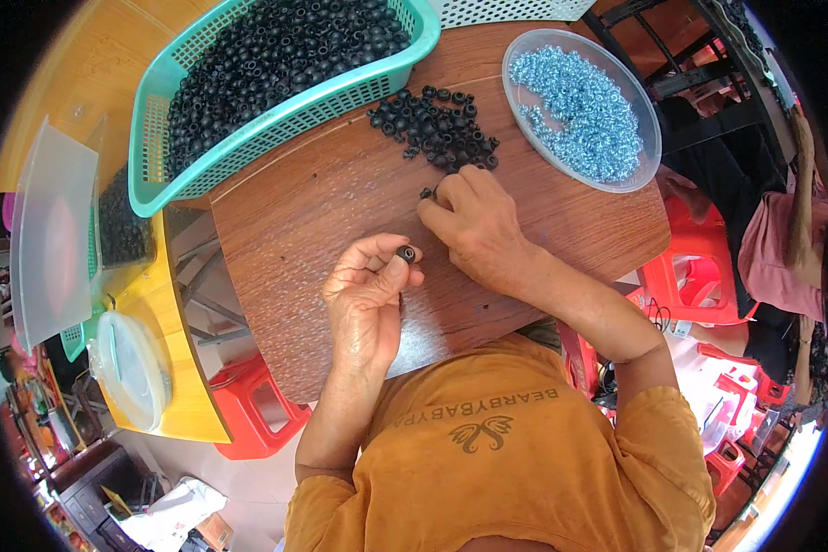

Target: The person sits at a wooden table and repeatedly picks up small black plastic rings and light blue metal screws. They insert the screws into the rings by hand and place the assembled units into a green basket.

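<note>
Between the thumb and fingers of my left hand (363,290) is a small black plastic cap (407,253), its round open end facing up. My right hand (474,216) is closed just below a loose pile of black caps (442,129) on the brown wooden table (285,267). Another black piece (427,193) shows at its fingertips, apparently pinched there. To the right of the pile, a round clear tray (649,152) holds many shiny light-blue small pieces (580,110). The two hands are apart from each other.
A teal mesh basket (276,129) full of black caps stands at the far left. A white perforated basket (511,11) is behind. Round lidded tubs (129,368) sit on a yellow table at left. Red stools (253,405) stand below. Another person (787,248) is at the right.
</note>
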`<state>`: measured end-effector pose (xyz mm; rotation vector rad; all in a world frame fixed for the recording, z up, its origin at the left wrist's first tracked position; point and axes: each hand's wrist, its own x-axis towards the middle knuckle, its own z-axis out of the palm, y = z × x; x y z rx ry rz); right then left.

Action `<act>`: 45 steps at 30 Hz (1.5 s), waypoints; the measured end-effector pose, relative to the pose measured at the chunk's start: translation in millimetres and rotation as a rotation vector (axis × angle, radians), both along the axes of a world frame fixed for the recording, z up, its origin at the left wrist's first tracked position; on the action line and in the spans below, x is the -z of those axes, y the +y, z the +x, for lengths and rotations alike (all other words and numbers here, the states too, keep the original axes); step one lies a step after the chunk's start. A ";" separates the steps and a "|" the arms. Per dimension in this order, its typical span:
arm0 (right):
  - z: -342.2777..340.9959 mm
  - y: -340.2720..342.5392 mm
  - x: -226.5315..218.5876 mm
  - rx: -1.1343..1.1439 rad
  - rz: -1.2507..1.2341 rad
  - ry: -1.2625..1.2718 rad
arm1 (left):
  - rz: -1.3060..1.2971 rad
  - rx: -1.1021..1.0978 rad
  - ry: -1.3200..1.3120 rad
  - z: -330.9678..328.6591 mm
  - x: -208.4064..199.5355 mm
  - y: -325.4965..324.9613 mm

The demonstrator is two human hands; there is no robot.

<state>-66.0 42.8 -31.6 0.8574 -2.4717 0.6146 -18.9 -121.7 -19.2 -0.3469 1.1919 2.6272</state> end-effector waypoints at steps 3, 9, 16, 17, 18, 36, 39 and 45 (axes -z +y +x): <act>0.0 0.8 0.0 -0.026 0.034 0.007 | 0.051 0.016 -0.044 -0.5 -0.3 0.2; 9.7 6.2 -5.2 0.012 -0.190 -0.115 | 0.206 0.077 -0.044 -2.2 1.7 3.3; 30.3 15.3 -39.9 0.041 -0.538 -0.467 | 0.050 0.061 -0.034 -4.1 -5.4 15.9; 31.6 15.8 -40.3 0.026 -0.567 -0.465 | 0.046 0.067 -0.023 -3.9 -5.9 17.2; 31.8 16.3 -40.0 0.005 -0.570 -0.431 | 0.044 0.076 -0.011 -3.8 -6.4 19.0; 37.3 23.3 -44.9 0.068 -0.842 -0.680 | 0.032 0.057 0.025 -2.4 -10.0 34.6; 37.4 25.8 -48.3 0.068 -0.858 -0.765 | 0.006 0.050 0.044 -2.2 -10.1 36.3; 36.3 27.0 -45.3 0.038 -0.840 -0.721 | -0.035 0.008 0.067 -0.4 -11.3 39.4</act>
